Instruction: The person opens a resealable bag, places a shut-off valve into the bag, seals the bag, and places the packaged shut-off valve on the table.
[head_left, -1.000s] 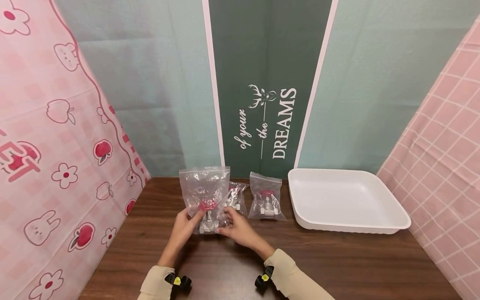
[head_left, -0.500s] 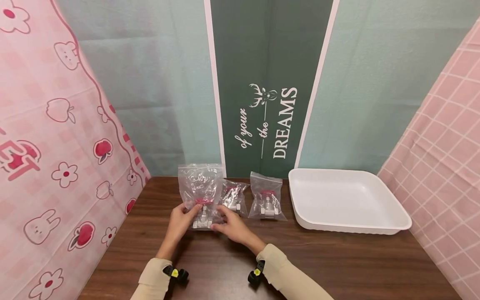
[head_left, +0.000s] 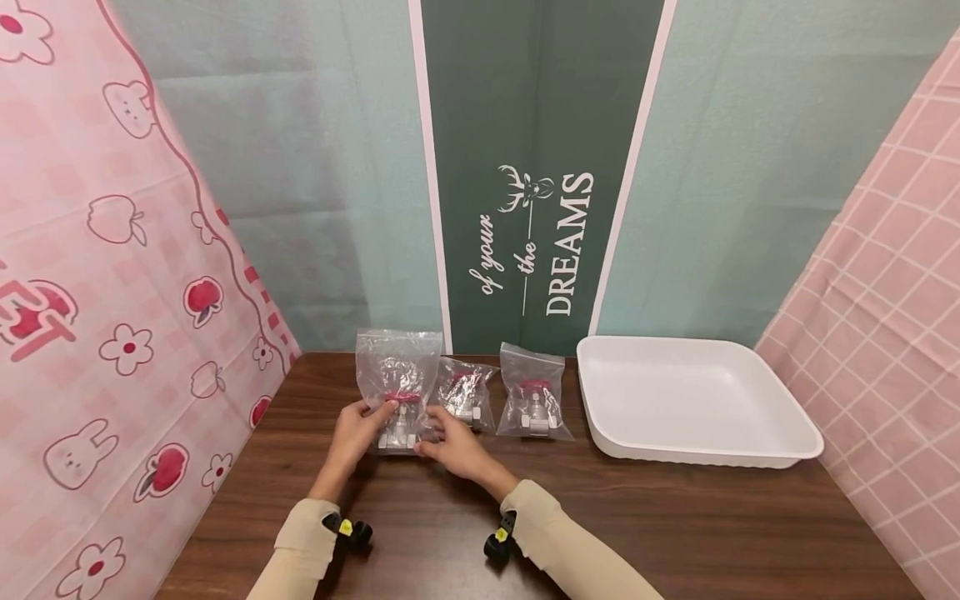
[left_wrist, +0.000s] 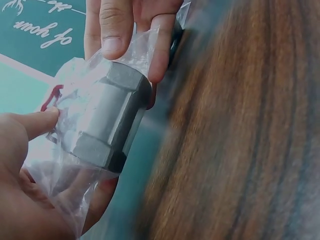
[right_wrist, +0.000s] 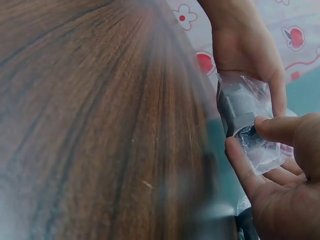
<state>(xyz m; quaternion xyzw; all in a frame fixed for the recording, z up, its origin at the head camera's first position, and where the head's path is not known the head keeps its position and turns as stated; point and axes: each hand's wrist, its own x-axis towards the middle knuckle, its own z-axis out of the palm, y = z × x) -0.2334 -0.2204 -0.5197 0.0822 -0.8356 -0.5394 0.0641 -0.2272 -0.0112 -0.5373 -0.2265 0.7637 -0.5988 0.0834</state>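
Both hands hold a metal valve with a red handwheel (head_left: 402, 397), sealed in a clear zip bag (head_left: 397, 354), at the left back of the table. My left hand (head_left: 355, 433) grips its left side, thumb pressed on the front near the handwheel. At the right end, my right hand (head_left: 453, 447) pinches the valve through the plastic between thumb and fingers. The hexagonal valve body (left_wrist: 107, 115) fills the middle of the left wrist view, its flat underside turned to that camera. In the right wrist view, the right thumb lies at the round end opening of the valve body (right_wrist: 242, 107).
Close to the right of the held bag lies a second bagged valve (head_left: 465, 408). A third bagged valve (head_left: 536, 417) stands farther right, beside a white tray (head_left: 697, 457). The wooden table (head_left: 675, 525) meets a printed cloth backdrop (head_left: 525, 100) at the back.
Both hands have moved left and slightly toward the back with the bagged valve, uncovering more of the second bag. The other bags and the tray have stayed put.
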